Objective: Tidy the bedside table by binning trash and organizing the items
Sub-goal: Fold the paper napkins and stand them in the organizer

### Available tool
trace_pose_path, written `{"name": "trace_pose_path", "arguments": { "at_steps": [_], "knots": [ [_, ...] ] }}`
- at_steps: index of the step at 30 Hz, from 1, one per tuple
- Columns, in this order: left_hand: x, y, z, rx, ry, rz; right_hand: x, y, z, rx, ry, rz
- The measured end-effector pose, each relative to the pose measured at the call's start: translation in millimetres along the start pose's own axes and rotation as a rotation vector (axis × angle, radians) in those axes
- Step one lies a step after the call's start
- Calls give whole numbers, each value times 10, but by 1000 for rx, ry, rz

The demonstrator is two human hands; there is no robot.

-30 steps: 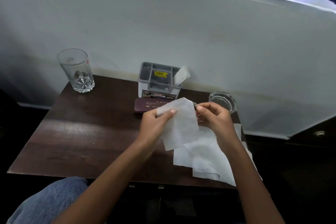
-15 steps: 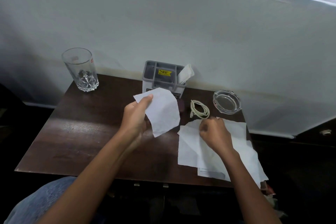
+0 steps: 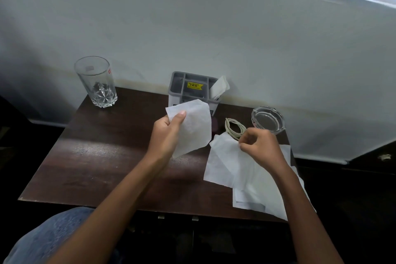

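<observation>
Currently our left hand [image 3: 166, 135] pinching one thin white tissue [image 3: 194, 126] above the dark wood table [image 3: 96, 156], right hand [image 3: 260, 146] gripping the flat tissue pile [image 3: 246, 180], beside coiled cable [image 3: 234, 128], round glass ashtray [image 3: 267, 120]

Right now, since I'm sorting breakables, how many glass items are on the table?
2. The drinking glass stands at the back left corner; the glass ashtray sits at the back right, beside the coiled cable. Tissues might hide others.

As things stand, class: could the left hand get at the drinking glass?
Probably not freely: the left hand already pinches a tissue. The path over the table to the glass looks clear.
</observation>
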State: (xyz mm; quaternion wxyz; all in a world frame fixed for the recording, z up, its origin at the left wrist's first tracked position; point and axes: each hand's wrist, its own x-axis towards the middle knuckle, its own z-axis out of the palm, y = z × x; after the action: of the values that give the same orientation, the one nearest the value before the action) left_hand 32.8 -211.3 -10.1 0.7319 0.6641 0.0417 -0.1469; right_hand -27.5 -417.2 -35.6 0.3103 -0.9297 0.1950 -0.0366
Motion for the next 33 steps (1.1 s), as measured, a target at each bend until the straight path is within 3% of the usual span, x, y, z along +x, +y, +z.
{"name": "trace_pose_path", "arguments": {
  "at_steps": [12,21,26,30,33],
  "knots": [
    [-17,-7,5,59,-13,-77,-11,44,-12,-35,-162,41],
    [-17,6,12,51,-31,-162,-188,-346,-552,462,-372,-98],
    [-72,-38,82,-111,-221,-388,-268,-628,-565,576,-383,-208],
    [-125,-76,111,-244,-464,-512,-243,-726,-443,534,-253,-221],
    [-112,-97,98,-312,-488,-535,-212,-723,-356,529,-163,-171]
  ]
}}
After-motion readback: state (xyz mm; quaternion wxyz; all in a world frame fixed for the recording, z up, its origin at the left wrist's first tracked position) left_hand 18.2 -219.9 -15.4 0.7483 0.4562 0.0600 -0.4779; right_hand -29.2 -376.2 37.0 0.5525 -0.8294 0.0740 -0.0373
